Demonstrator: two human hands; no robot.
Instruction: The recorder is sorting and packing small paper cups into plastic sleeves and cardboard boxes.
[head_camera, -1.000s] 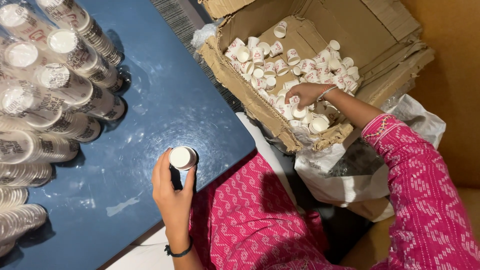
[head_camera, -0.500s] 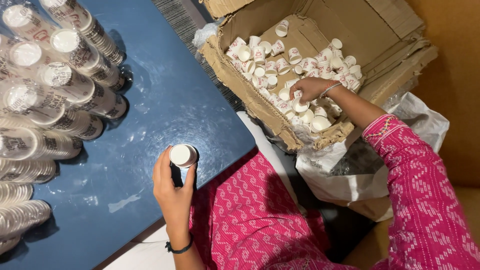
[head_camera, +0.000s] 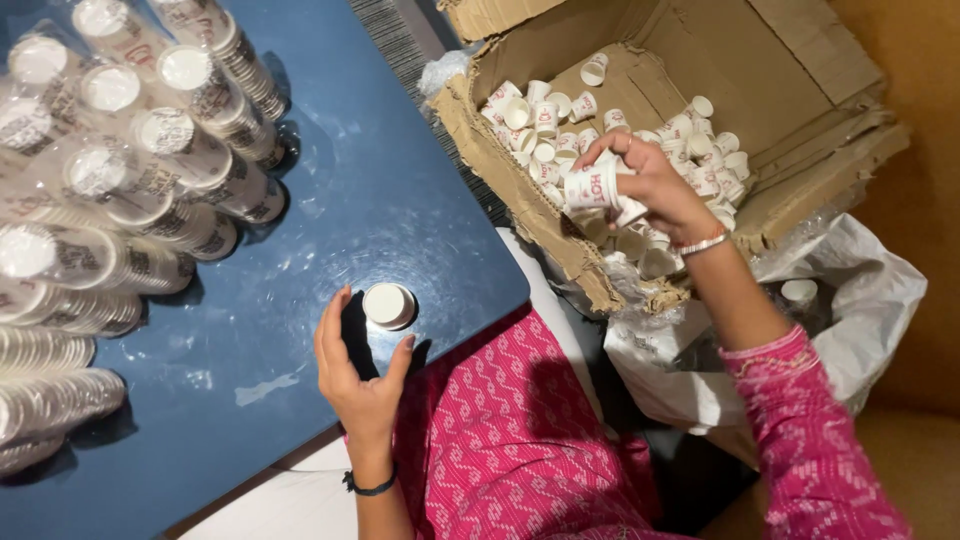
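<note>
The blue table fills the left of the view, its far side crowded with long sleeves of stacked cups wrapped in clear film and lying on their sides; beside its right edge sits a torn cardboard box, flaps splayed, with loose small white paper cups heaped in its bottom, and a white plastic bag slumped just under it; a lap in pink patterned cloth shows between table and box. The right hand is inside the box, fingers closed round a small cup held on its side, lifted just clear of the heap, with perhaps another cup tucked under the palm, though that is hard to tell; the left hand rests on the table near its edge, half open, thumb and fingers curved loosely about a short stack of cups standing with a white round end up, steadying rather than squeezing it. To do this well, I judge the picked cup should be held lightly by its wall so the thin rim is not crushed, turned to match the stack before it comes over, and seated straight rather than askew; the steadying hand should stay low on the stack so it does not topple.
</note>
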